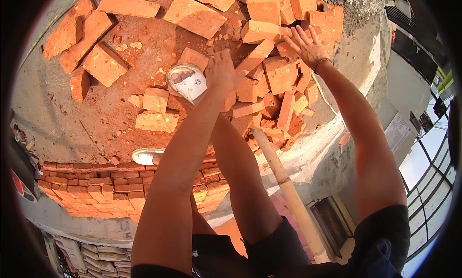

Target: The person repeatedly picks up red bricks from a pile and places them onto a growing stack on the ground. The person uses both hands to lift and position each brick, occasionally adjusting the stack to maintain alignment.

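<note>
My left hand is low over the rubble, its back toward me and its fingers curled downward; whatever they may hold is hidden. Beside its fingertips lies an orange-red brick piece. My right hand is stretched out flat, fingers apart, on the upper right of the brick heap. Its fingertips reach the end of a brick, and nothing shows gripped in it. Between and below both hands is a jumbled pile of broken bricks. A white shoe on my foot stands right beside the left hand.
Loose bricks lie at the upper left, with more at the far middle. Near me runs a neatly stacked row of bricks. My other shoe is by it. A wooden pole leans at the pile's near edge; gravel lies far right.
</note>
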Demonstrator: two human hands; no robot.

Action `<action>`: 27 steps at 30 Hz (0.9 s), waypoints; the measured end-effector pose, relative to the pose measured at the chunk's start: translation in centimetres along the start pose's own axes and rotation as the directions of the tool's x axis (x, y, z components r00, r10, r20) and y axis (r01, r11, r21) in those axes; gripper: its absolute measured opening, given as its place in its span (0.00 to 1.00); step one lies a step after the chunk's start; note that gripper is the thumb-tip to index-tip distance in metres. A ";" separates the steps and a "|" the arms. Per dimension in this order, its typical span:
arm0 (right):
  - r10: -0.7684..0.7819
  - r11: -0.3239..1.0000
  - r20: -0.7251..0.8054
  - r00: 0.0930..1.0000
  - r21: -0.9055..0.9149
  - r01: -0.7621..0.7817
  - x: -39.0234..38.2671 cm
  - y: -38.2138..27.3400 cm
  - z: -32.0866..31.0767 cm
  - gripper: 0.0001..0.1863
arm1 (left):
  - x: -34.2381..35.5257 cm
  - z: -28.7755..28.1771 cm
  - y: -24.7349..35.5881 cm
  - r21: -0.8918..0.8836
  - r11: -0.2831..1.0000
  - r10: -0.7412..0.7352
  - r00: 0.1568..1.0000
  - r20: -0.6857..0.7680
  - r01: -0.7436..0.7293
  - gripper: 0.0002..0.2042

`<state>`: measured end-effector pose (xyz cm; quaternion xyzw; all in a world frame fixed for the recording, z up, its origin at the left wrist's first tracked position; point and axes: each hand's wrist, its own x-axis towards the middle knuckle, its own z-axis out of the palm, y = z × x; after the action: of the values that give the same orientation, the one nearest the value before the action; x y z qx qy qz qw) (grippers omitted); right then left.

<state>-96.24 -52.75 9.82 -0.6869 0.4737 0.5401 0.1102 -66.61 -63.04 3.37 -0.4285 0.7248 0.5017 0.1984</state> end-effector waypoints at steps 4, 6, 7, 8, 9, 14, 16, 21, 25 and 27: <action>-0.021 0.997 0.121 0.992 -0.070 0.029 0.3 0.8 6.4 0.53 | 4.3 8.3 6.7 -0.099 0.982 -0.155 0.984 0.092 0.164 0.46; 0.009 0.983 0.021 1.000 -0.183 -0.005 1.1 0.5 9.3 0.49 | 5.5 11.1 6.4 -0.132 0.971 -0.201 0.979 -0.017 0.198 0.28; 0.020 0.993 0.016 1.000 -0.116 -0.018 1.4 0.4 10.9 0.49 | 5.6 12.0 5.7 -0.146 0.975 -0.182 0.980 -0.080 0.169 0.21; 0.028 0.970 0.007 1.000 -0.242 -0.025 1.9 0.4 12.4 0.49 | 6.0 12.6 5.3 -0.156 0.977 -0.164 0.981 -0.100 0.148 0.19; 0.017 0.950 0.018 1.000 -0.311 -0.011 2.2 0.6 14.0 0.49 | 5.9 12.9 5.0 -0.174 0.977 -0.147 0.978 -0.146 0.121 0.19; -0.061 0.943 -0.289 0.955 -0.330 -0.040 3.0 2.0 20.4 0.47 | 3.2 7.4 1.9 -0.521 0.834 -0.331 0.919 -0.215 0.179 0.36; -0.117 0.912 -0.238 0.964 -0.410 0.009 3.2 2.9 21.4 0.47 | 0.8 2.9 -1.0 -0.669 0.734 -0.384 0.883 -0.269 0.115 0.36; -0.059 0.963 -0.116 0.991 -0.270 0.025 1.3 2.4 15.1 0.48 | -7.8 -7.5 -10.9 -0.890 0.454 -0.483 0.828 -0.283 -0.040 0.49; 0.270 0.962 0.159 0.950 -0.090 -0.259 -1.8 -1.5 2.3 0.47 | -18.1 -12.7 -21.0 -0.813 0.336 -0.581 0.574 -0.576 -0.476 0.32; 0.395 0.911 0.161 0.905 0.057 -0.408 -3.9 -3.4 -3.6 0.51 | -25.7 -13.7 -26.8 -0.810 0.364 -0.623 0.527 -0.578 -0.459 0.29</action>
<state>-91.17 -51.29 13.28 -0.5277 0.6192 0.5783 0.0615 -28.43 -67.98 12.57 -0.6849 0.2739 0.5236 -0.4264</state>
